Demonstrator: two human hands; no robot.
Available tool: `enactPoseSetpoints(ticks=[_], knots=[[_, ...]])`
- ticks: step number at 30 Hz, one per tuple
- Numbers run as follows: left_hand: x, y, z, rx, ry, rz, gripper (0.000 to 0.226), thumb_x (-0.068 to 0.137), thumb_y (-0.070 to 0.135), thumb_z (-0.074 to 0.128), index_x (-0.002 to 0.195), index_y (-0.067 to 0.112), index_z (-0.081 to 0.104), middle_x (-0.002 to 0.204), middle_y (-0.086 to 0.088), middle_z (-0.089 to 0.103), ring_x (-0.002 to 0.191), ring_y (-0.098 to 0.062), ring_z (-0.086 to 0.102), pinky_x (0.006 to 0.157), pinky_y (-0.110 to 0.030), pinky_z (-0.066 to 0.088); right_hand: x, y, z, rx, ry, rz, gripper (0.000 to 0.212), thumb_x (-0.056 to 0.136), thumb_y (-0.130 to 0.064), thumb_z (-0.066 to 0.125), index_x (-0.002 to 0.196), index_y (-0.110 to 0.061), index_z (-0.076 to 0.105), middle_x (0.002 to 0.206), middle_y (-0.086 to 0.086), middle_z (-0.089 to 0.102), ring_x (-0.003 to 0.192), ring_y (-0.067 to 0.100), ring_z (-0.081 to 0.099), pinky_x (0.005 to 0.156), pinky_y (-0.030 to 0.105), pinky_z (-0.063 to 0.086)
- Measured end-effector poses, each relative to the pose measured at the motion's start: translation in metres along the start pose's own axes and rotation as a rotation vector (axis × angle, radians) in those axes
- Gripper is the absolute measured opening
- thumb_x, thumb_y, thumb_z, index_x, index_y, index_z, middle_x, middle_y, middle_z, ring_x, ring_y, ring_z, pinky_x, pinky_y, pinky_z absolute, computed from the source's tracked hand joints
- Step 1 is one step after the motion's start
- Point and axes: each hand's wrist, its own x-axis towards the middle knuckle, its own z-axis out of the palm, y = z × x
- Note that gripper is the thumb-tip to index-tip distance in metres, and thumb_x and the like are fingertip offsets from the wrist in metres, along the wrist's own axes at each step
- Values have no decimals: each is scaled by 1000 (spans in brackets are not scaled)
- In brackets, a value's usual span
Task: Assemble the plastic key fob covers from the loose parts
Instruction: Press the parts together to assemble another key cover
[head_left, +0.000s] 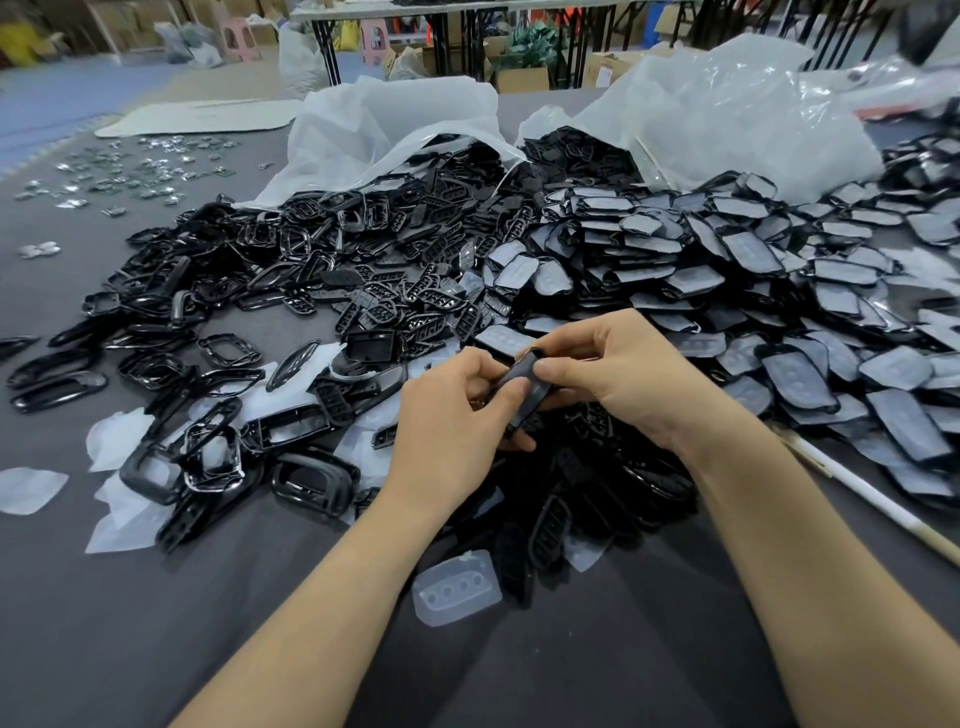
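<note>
At the centre of the frame I see both hands meeting on one black key fob cover (523, 370). The left hand (452, 421) has its fingers (493, 402) curled round the lower end of it, with the thumb against its face. The right hand (623, 384) pinches the upper end, thumb on top. The cover is held tilted over the loose parts on the grey counter (130, 623).

Left of the hands lies a spread of black frames (208, 322), and to the right a wide heap of film-backed covers (727, 291). Two clear plastic bags (400, 119) lie open across the upper middle, with parts spilling from them. A translucent button pad (457, 587) lies flat at lower centre, between the forearms. Small shiny pieces (145, 166) are scattered in the upper left. A pale stick (857, 488) lies at lower right.
</note>
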Motion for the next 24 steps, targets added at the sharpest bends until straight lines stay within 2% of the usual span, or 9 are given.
enactPoseSetpoints(ticks=[3,6,9,12,17,21,24], knots=[[1,0,1,46,15,8,15,89,12,66,77,11,58,61,-4,69,45,-11,65,41,-24,50,1,2,5,-86,55,-23,20,87,9,59,80,-7,68,76,12,67,63,14,65,55,19,53],[1,0,0,105,33,35,16,89,12,66,75,13,59,56,0,67,43,-2,61,41,-10,39,3,5,6,-112,91,-37,27,86,7,62,73,-16,67,73,9,68,63,15,66,54,19,52],[0,0,1,67,1,37,8,92,12,62,86,17,63,65,4,71,49,-6,66,48,-17,51,2,6,3,-75,96,-21,24,86,8,61,76,-12,69,75,13,69,62,14,66,53,19,53],[0,0,1,40,-8,81,22,93,7,58,105,26,63,69,4,72,54,-8,69,54,-18,53,2,5,0,11,107,18,19,85,9,61,82,-8,69,75,9,68,58,8,64,54,20,54],[1,-2,0,68,-12,157,34,95,6,55,93,38,67,86,14,72,55,-9,70,58,-39,59,2,5,-4,68,120,59,6,87,1,63,88,1,70,71,8,63,52,6,60,52,19,53],[0,-5,1,171,-13,202,44,92,4,56,91,48,64,72,8,73,54,-3,68,59,-35,58,4,8,-1,-46,148,44,5,86,5,63,85,3,67,73,15,61,57,12,58,51,19,52],[1,-6,2,218,-13,213,38,92,4,58,97,40,68,63,7,71,53,2,66,61,-27,57,5,10,0,-98,167,39,3,86,4,64,85,3,67,73,15,62,57,15,57,50,19,52]])
